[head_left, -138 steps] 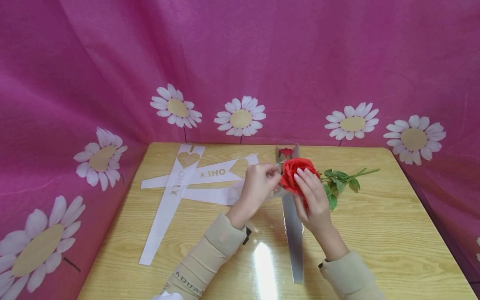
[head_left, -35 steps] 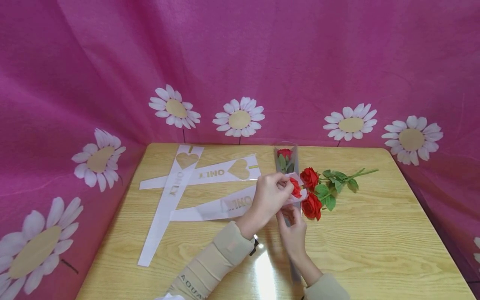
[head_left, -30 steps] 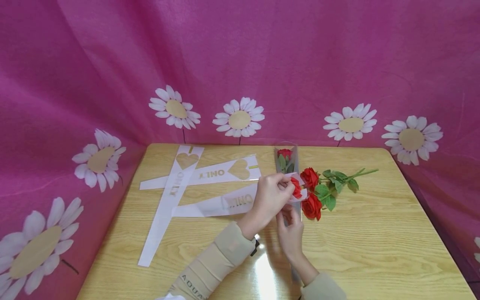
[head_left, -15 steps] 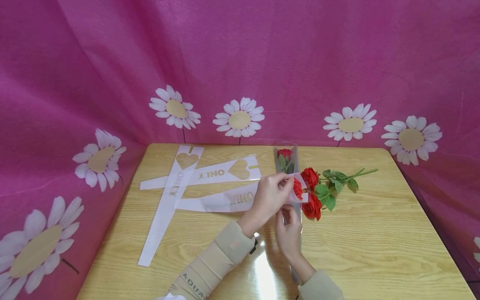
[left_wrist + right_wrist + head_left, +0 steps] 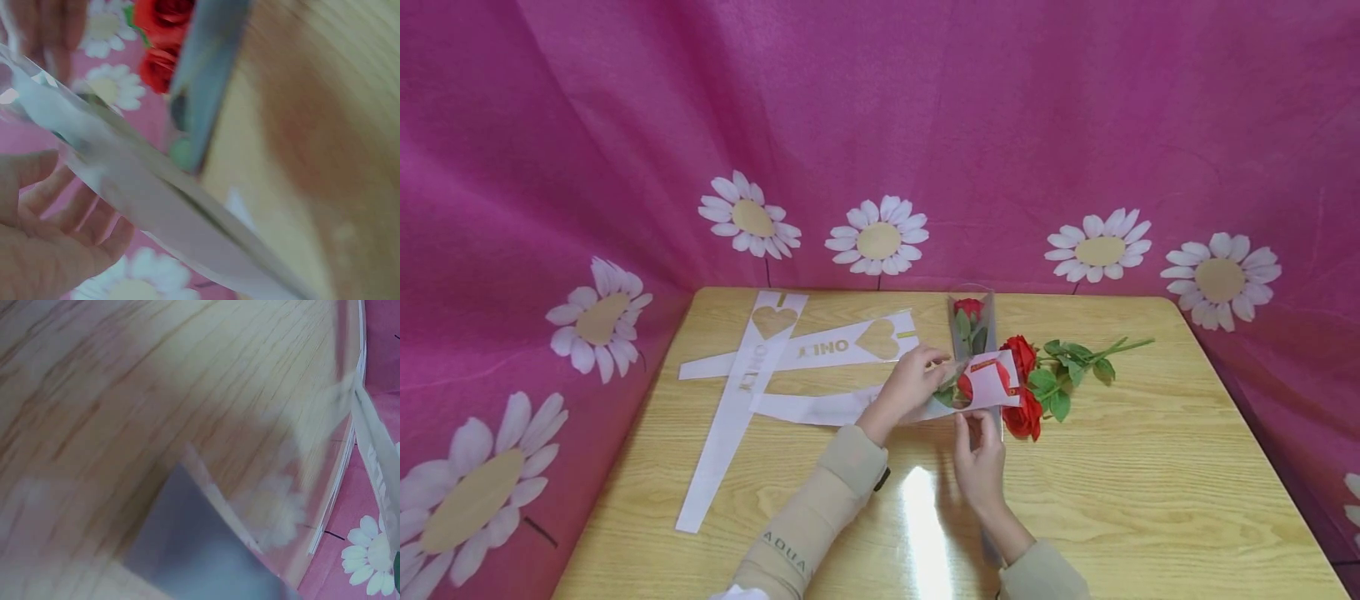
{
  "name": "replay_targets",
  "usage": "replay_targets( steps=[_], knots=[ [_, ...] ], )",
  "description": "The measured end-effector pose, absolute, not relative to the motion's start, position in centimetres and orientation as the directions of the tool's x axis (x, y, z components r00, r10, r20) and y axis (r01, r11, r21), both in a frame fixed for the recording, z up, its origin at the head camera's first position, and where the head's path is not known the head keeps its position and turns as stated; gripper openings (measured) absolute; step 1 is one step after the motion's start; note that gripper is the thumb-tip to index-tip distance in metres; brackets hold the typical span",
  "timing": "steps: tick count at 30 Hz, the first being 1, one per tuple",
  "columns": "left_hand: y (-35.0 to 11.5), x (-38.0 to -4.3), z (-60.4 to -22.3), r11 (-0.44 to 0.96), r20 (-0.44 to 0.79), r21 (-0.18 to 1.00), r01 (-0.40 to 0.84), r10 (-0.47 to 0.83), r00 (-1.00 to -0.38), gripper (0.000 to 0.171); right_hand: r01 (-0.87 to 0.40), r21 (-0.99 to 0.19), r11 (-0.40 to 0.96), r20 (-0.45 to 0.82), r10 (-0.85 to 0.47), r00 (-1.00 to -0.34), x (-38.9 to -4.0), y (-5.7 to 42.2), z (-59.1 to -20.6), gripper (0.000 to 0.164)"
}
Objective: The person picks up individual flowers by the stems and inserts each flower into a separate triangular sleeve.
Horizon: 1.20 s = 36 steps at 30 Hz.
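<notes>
A white and clear flower sleeve (image 5: 988, 383) lies crosswise over a grey flower sleeve (image 5: 987, 340), its wide end to the right. Inside the white one a red rose (image 5: 966, 387) shows partly through the clear film. My right hand (image 5: 981, 467) pinches its near edge between thumb and fingers. By the sleeve's left part is my left hand (image 5: 910, 383), its fingertips at the film beside the rose leaves. In the left wrist view, my left hand (image 5: 53, 247) has loosely spread fingers along the sleeve (image 5: 156, 187); whether they touch it I cannot tell.
Two red roses (image 5: 1022, 412) with green leaves lie right of the sleeves. Another rose (image 5: 968, 308) sits in the grey sleeve. On the left, a white "ONLY" sleeve (image 5: 730, 433) crosses another white sleeve (image 5: 823, 346). A pink daisy-print cloth (image 5: 1000, 125) surrounds the wooden table (image 5: 1150, 500).
My left hand has let go of the rose in the sleeve and drawn back left, uncovering it. Earlier, the rose was out in my hands. My right hand keeps its pinch on the edge.
</notes>
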<state>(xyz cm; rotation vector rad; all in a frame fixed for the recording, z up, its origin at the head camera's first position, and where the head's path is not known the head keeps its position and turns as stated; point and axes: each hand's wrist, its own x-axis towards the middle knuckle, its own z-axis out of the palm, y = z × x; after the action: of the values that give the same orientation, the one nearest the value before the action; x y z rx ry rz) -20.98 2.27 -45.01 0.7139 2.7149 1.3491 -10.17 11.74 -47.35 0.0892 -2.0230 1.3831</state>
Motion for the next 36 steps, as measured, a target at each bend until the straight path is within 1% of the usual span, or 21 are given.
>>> replay_targets(
  steps=[3, 5, 6, 9, 12, 13, 14, 15, 18, 20, 21, 22, 27, 29, 32, 34, 36],
  knots=[
    [1.2, -21.8, -46.4, 0.474, 0.131, 0.805, 0.357, 0.445, -0.886, 0.024, -0.413, -0.8, 0.435, 0.562, 0.304, -0.769, -10.4, 12.1, -47.6, 0.005],
    [0.4, -22.3, -47.2, 0.448, 0.08, 0.837, 0.313, 0.466, -0.881, 0.028, -0.406, -0.8, 0.441, 0.559, 0.305, -0.771, -10.5, 12.3, -47.7, 0.006],
    [0.0, -23.1, -48.6, 0.418, 0.098, 0.846, 0.332, 0.489, -0.867, 0.032, -0.406, -0.803, 0.437, 0.556, 0.303, -0.774, -10.6, 12.5, -47.8, 0.006],
    [-0.9, -23.8, -49.6, 0.423, -0.001, 0.869, 0.256, 0.519, -0.855, 0.038, -0.399, -0.81, 0.43, 0.543, 0.295, -0.786, -11.0, 12.9, -47.8, 0.005],
    [-1.2, -24.3, -50.4, 0.428, -0.083, 0.889, 0.163, 0.5, -0.862, 0.036, -0.396, -0.818, 0.417, 0.53, 0.278, -0.801, -11.4, 13.3, -47.7, 0.005],
    [-1.3, -24.0, -49.7, 0.449, -0.14, 0.888, 0.099, 0.469, -0.872, 0.03, -0.394, -0.818, 0.419, 0.528, 0.273, -0.804, -11.5, 13.4, -47.7, 0.005],
    [-1.3, -24.1, -50.1, 0.426, -0.153, 0.903, 0.062, 0.452, -0.879, 0.028, -0.393, -0.818, 0.42, 0.526, 0.269, -0.807, -11.7, 13.6, -47.6, 0.005],
    [-1.3, -24.8, -51.5, 0.373, -0.105, 0.925, 0.079, 0.45, -0.887, 0.027, -0.389, -0.818, 0.423, 0.522, 0.267, -0.81, -11.8, 13.7, -47.6, 0.006],
    [-1.3, -25.1, -52.2, 0.301, -0.069, 0.952, 0.058, 0.395, -0.916, 0.02, -0.349, -0.841, 0.413, 0.483, 0.284, -0.828, -12.5, 14.2, -47.5, 0.007],
    [-1.1, -25.0, -51.8, 0.294, -0.043, 0.954, 0.066, 0.348, -0.936, 0.018, -0.314, -0.869, 0.381, 0.439, 0.304, -0.845, -13.0, 14.7, -47.5, 0.008],
    [-1.1, -24.8, -51.5, 0.303, -0.011, 0.949, 0.093, 0.325, -0.946, 0.017, -0.296, -0.884, 0.362, 0.414, 0.315, -0.854, -13.4, 14.9, -47.5, 0.009],
    [-1.0, -24.2, -50.2, 0.327, -0.044, 0.943, 0.055, 0.286, -0.957, 0.015, -0.278, -0.902, 0.329, 0.385, 0.327, -0.863, -13.7, 15.1, -47.5, 0.01],
    [-0.8, -24.3, -50.0, 0.328, 0.0, 0.943, 0.065, 0.193, -0.981, 0.016, -0.151, -0.982, 0.116, 0.184, 0.378, -0.907, -16.9, 16.9, -48.9, 0.013],
    [-0.7, -24.6, -50.1, 0.318, -0.047, 0.948, 0.007, 0.161, -0.986, 0.018, -0.084, -0.996, 0.03, 0.09, 0.389, -0.917, -18.4, 17.5, -49.5, 0.013],
    [-0.4, -24.9, -50.3, 0.311, -0.116, 0.948, -0.073, 0.122, -0.986, 0.019, -0.007, -1.0, -0.028, -0.005, 0.392, -0.92, -20.1, 17.9, -49.6, 0.012],
    [-0.2, -25.1, -50.9, 0.288, -0.135, 0.952, -0.105, 0.088, -0.987, 0.017, 0.028, -0.999, -0.046, -0.044, 0.397, -0.917, -21.1, 18.0, -49.5, 0.013],
    [0.3, -26.9, -54.5, 0.228, -0.074, 0.972, -0.056, 0.069, -0.995, 0.014, 0.048, -0.997, -0.055, -0.066, 0.403, -0.913, -21.9, 18.0, -49.4, 0.014]
  ],
)
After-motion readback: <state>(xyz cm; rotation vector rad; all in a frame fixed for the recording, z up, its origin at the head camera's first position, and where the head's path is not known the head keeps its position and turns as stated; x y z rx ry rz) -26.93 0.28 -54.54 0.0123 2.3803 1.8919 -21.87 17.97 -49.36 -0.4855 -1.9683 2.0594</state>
